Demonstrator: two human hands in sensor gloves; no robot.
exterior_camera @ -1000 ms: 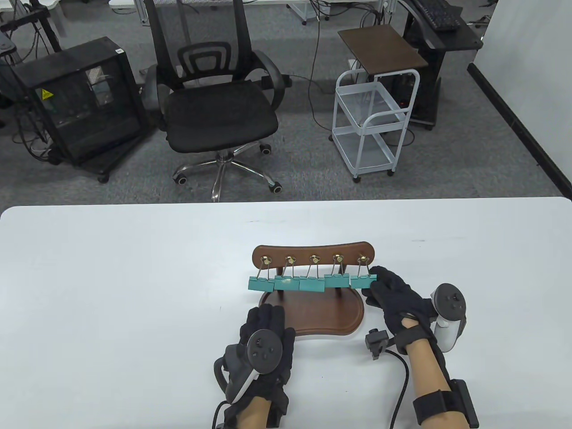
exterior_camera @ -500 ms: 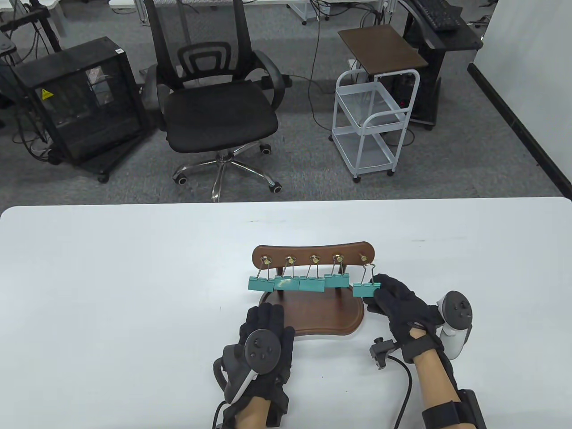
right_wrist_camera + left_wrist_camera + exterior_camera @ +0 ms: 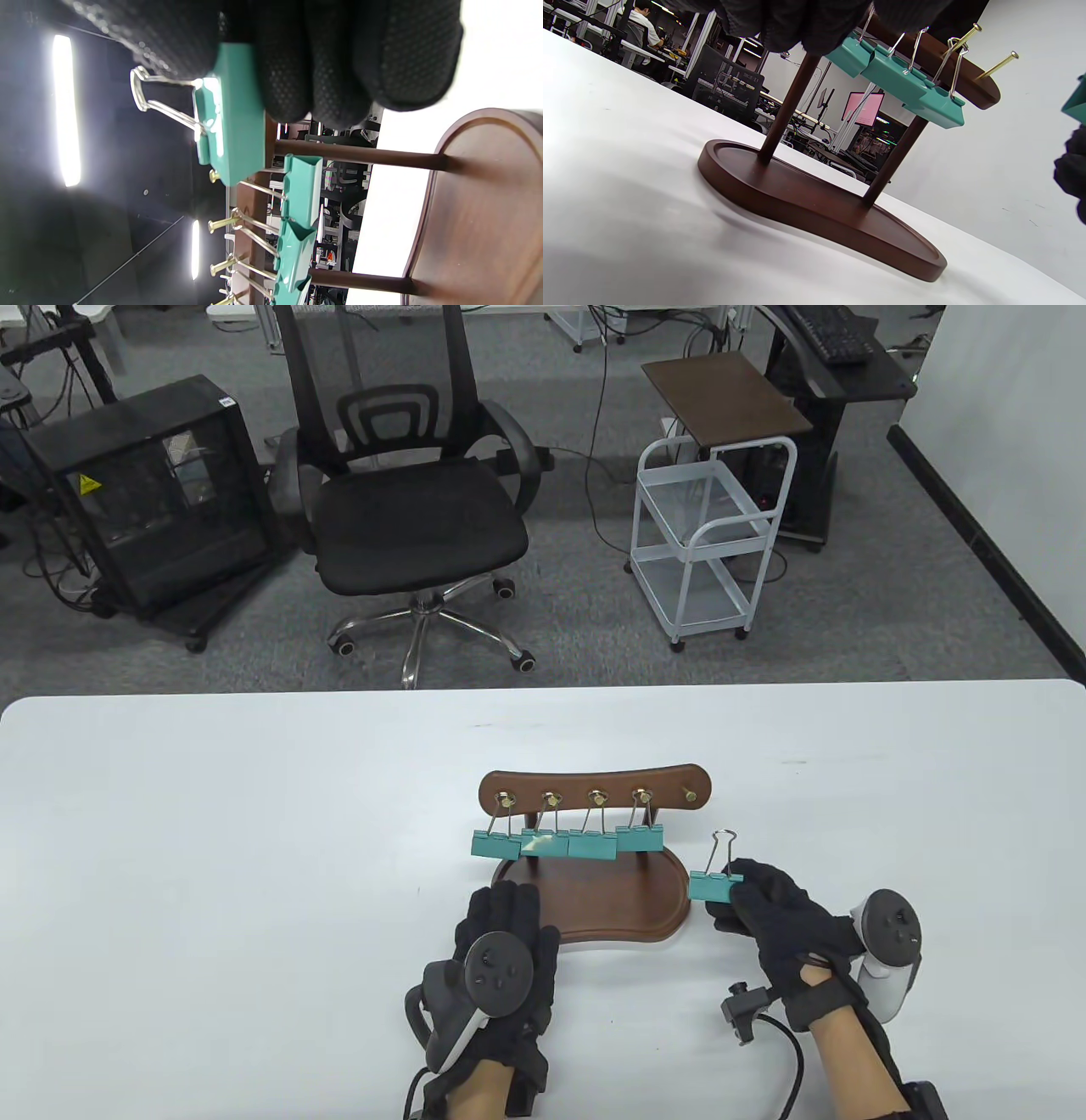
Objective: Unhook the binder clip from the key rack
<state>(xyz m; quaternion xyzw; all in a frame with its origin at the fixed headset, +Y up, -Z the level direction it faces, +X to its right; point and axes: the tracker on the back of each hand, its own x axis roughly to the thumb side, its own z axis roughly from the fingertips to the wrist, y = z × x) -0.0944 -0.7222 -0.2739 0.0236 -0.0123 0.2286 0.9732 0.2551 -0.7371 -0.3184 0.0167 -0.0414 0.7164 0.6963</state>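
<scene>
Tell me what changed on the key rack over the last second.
The right hand lifted the rightmost binder clip off its peg and drew it down and to the right, clear of the key rack. It was gripping the clip throughout. The left hand and the other four clips stayed put.

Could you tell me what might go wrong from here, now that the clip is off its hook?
The right hand holds the teal binder clip only by one end, so it could slip or twist out. It is close to the key rack, so a sideways swing might knock the four hanging clips. The left hand rests at the base's edge; it may not hold it firmly.
</scene>
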